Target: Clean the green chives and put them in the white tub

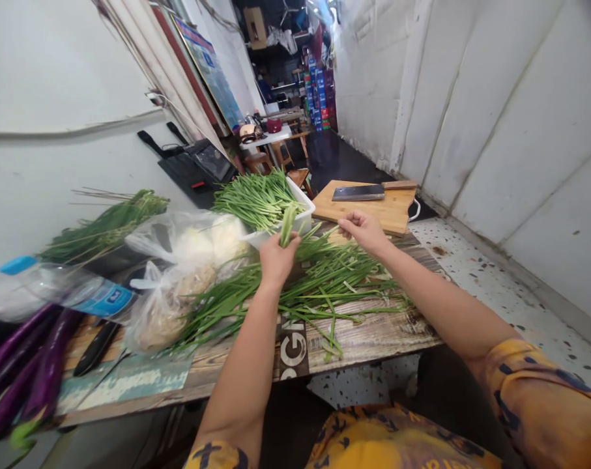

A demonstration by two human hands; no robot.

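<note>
My left hand (277, 259) is closed around a small bundle of garlic chives (288, 223), their ends sticking up above the fingers. To the right, my right hand (363, 230) hovers over the table with thumb and fingers pinched together; a thin pale strip shows by the fingertips, too small to name. Beneath both hands, loose garlic chives (319, 280) lie spread across the wood-patterned table (227, 374). Just beyond my left hand, a white plastic bin (302, 195) is heaped with more garlic chives (256, 195).
A cleaver (358, 193) rests on a wooden cutting board (324, 207) at the back right. Plastic bags (165, 306), a water bottle (87, 293), a black-handled knife (97, 348) and purple eggplants (45, 358) crowd the left side. A wall (510, 117) runs along the right.
</note>
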